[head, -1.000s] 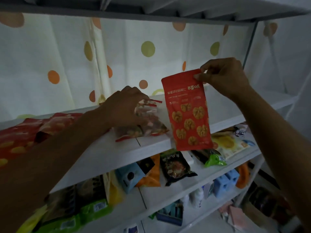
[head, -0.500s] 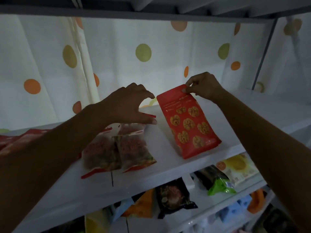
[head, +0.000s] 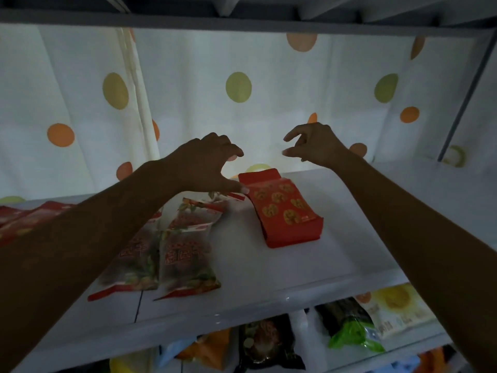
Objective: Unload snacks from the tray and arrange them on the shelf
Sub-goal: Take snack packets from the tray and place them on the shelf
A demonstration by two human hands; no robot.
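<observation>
A red snack pouch [head: 282, 211] printed with round biscuits lies flat on the white top shelf [head: 309, 265]. Left of it lie two clear bags with red labels [head: 185, 246], side by side. My left hand [head: 207, 165] hovers over the bags' top ends, fingers loosely curled, thumb tip near the red pouch's upper left corner, holding nothing. My right hand [head: 314, 144] floats above and behind the pouch, fingers relaxed and empty. No tray is in view.
More red packets [head: 24, 219] lie at the shelf's far left. A dotted curtain [head: 242, 90] hangs behind. The shelf below holds a dark bag [head: 269, 343], a green-tipped bag [head: 352, 332], a yellow packet [head: 395, 308] and an orange one [head: 209, 351]. A metal upright [head: 465, 98] stands at right.
My right hand laid the red pouch flat on the top shelf and let go, lifting above it. My left hand released the clear bags and rose slightly.
</observation>
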